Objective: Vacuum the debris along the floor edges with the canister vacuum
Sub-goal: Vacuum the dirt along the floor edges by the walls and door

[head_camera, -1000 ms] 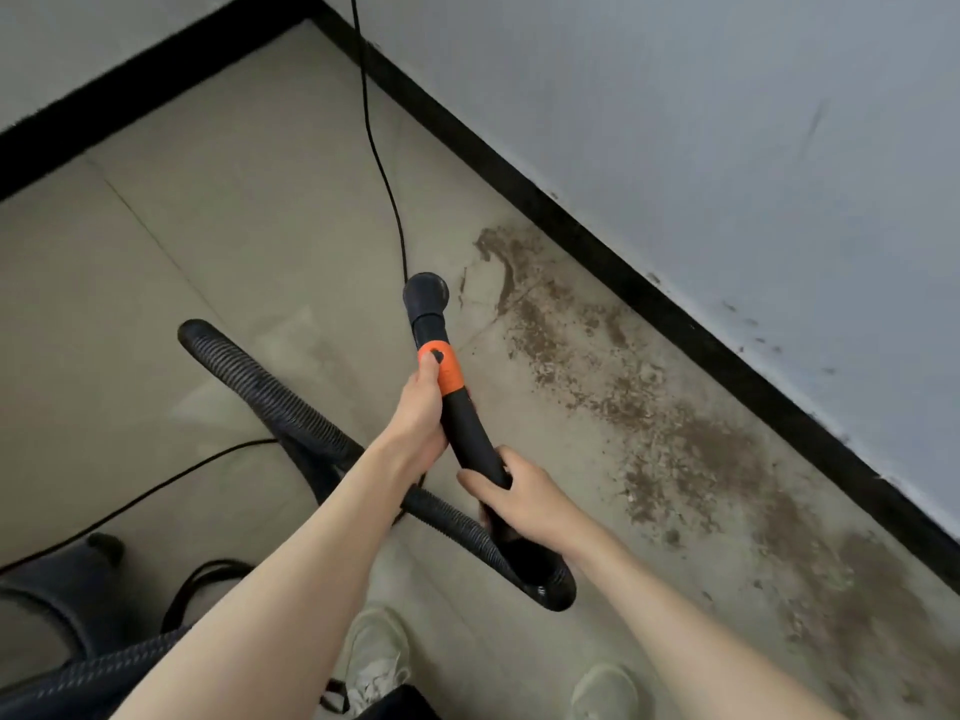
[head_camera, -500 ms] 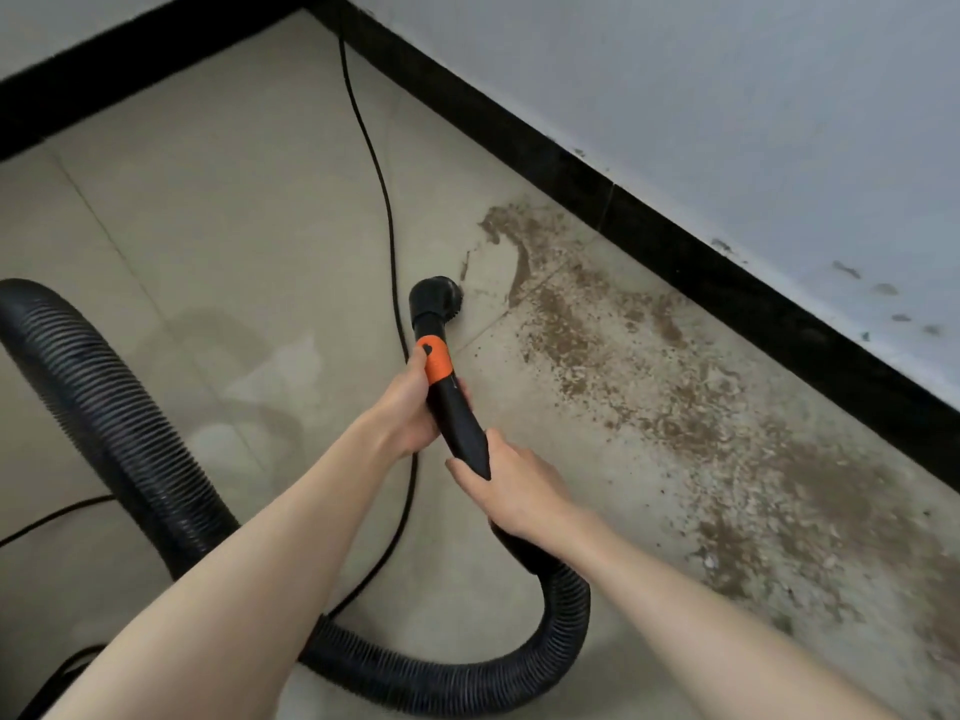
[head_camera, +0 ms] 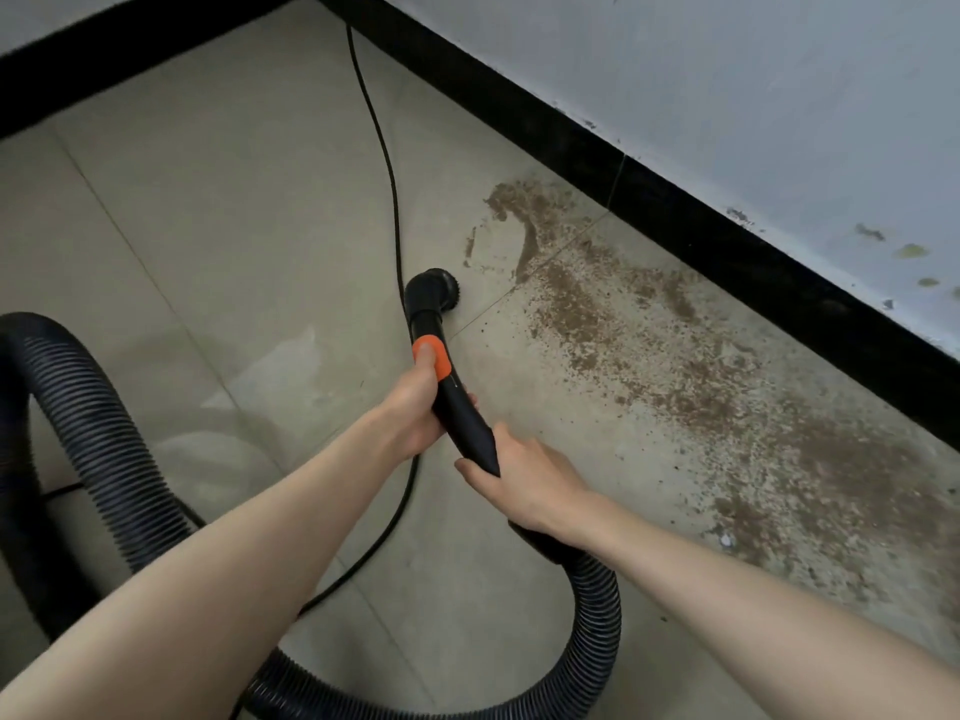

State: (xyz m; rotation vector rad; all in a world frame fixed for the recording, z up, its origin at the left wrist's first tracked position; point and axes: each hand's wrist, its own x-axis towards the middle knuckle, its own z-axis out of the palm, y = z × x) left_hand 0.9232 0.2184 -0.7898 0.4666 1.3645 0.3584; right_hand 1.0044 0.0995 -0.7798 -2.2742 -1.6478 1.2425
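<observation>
A: Head view puts your left hand (head_camera: pixel 415 402) wrapped round the wand (head_camera: pixel 457 407) just below the orange collar (head_camera: pixel 432 356), thumb lying on the collar. Why so far forward?

B: My guess is you steer the tip from there. Your right hand (head_camera: pixel 524 483) grips the wand's rear end, where the hose (head_camera: pixel 597 610) joins, so it takes the hose's pull while the front hand aims.

A: Where is the brush head (head_camera: pixel 434 291)?

B: At twelve o'clock from your hands, low over the floor (head_camera: pixel 208 226) and turned toward three o'clock. I cannot tell whether it touches the tile. It sits just short of the debris (head_camera: pixel 649 350).

A: And the debris?

B: It runs as a brown band from one o'clock out to four o'clock, close along the black skirting (head_camera: pixel 675 200), thickest near the right edge.

A: Anything in your way?

B: The cord (head_camera: pixel 384 158) passes just left of the brush and on under your left forearm. The hose loops behind you from five round to nine o'clock, probably slack enough for a sweep rightward.
</observation>
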